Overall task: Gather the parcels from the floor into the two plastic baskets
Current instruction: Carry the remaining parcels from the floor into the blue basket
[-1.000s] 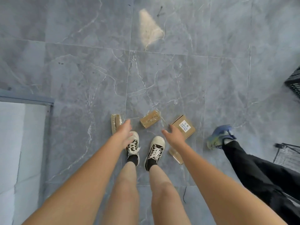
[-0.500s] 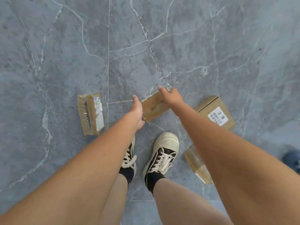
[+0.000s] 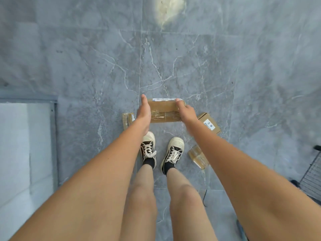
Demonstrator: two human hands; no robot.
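A brown taped cardboard parcel (image 3: 165, 111) with a white label on its far edge is held above the floor between both hands. My left hand (image 3: 144, 113) presses flat against its left end, fingers straight. My right hand (image 3: 186, 112) grips its right end, thumb on top and fingers curled round the end. Three more parcels lie on the grey floor: a thin one (image 3: 128, 120) left of my left hand, a box with a white label (image 3: 209, 123) under my right wrist, and a flat taped one (image 3: 198, 156) beside my right shoe.
A black mesh basket (image 3: 312, 180) shows at the right edge. A white raised surface with a grey border (image 3: 20, 153) fills the lower left. My two shoes (image 3: 161, 152) stand just behind the held parcel. A pale patch (image 3: 169, 11) marks the floor far ahead.
Both hands closed on the middle parcel on the floor and have lifted it, turning it level. The view has drawn back from the floor, bringing the basket into sight.
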